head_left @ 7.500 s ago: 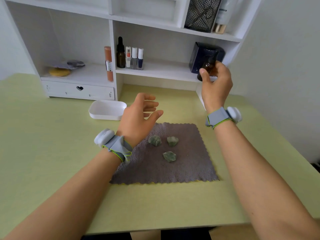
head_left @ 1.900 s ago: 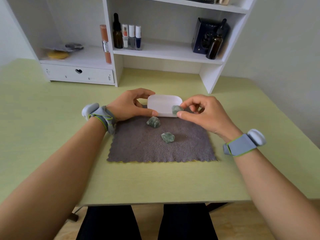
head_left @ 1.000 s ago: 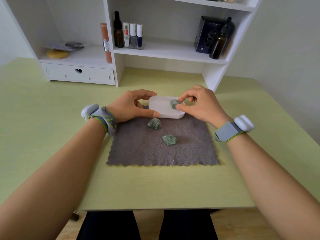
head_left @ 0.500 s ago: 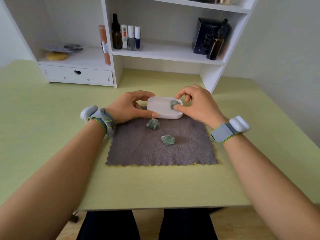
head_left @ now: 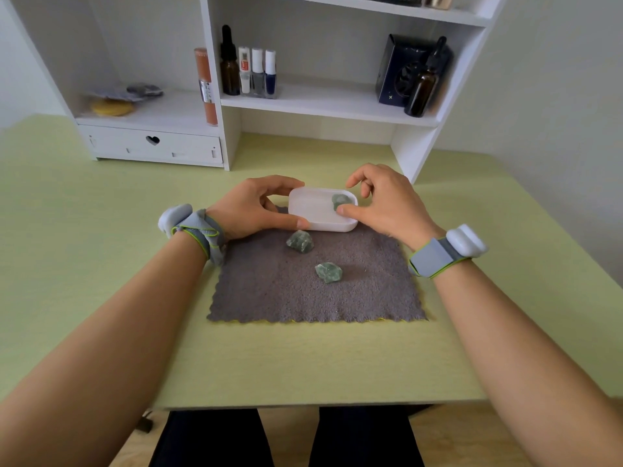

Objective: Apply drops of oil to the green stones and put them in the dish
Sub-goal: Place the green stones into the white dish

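Observation:
A white oblong dish (head_left: pixel 332 227) sits at the far edge of a grey cloth (head_left: pixel 269 293). My left hand (head_left: pixel 251 207) grips the dish's left end, thumb on the near wall and fingers on the far rim. One green stone (head_left: pixel 339 199) lies inside the dish at its right end. My right hand (head_left: pixel 384 202) is at that end with its thumb by the stone on the rim, and its fingers are lifted and loosely curled, holding nothing. Two more green stones (head_left: pixel 300 241) (head_left: pixel 328 272) lie on the cloth.
On the white shelf unit behind, a brown dropper bottle (head_left: pixel 423 89) stands beside a dark box (head_left: pixel 394 72) at the right. Another dropper bottle (head_left: pixel 230 67), nail polishes (head_left: pixel 258 74) and an orange tube (head_left: pixel 206 85) stand further left. The green table (head_left: pixel 84 251) surrounds the cloth.
My right hand carried a stone from the cloth into the dish and has now let it go, its fingers lifting away. My left hand keeps holding the dish.

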`<state>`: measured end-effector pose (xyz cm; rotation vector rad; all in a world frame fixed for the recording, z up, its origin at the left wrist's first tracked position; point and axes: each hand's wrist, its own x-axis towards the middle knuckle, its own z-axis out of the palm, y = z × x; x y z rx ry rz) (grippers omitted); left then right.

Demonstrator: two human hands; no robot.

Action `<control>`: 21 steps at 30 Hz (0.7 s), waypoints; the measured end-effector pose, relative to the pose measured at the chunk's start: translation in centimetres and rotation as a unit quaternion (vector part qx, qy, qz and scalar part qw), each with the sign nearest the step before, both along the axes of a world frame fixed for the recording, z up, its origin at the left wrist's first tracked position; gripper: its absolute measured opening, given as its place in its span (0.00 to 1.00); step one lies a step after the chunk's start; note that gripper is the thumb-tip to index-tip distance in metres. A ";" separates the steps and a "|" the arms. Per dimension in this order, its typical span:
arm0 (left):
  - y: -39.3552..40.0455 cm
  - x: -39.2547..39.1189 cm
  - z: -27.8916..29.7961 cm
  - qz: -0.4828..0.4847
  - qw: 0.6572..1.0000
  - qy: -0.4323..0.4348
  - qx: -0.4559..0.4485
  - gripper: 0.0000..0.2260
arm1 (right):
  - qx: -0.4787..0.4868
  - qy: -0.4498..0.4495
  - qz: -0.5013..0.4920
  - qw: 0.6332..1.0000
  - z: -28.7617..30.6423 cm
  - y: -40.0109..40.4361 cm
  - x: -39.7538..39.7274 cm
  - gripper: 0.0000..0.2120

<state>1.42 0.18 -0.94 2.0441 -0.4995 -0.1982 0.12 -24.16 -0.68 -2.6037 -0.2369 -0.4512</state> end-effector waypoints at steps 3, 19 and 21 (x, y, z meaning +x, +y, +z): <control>0.0 0.1 -0.1 -0.002 1.000 -0.003 -0.001 0.29 | 0.049 -0.018 0.001 0.999 0.5 0.1 -0.7 0.16; 0.1 0.1 -0.6 0.002 1.000 -0.016 -0.002 0.28 | 0.167 0.237 0.225 0.930 1.5 0.1 -6.5 0.13; 0.1 0.1 -0.6 0.005 1.000 -0.015 -0.003 0.29 | 0.139 0.248 0.229 0.931 1.3 0.0 -6.7 0.14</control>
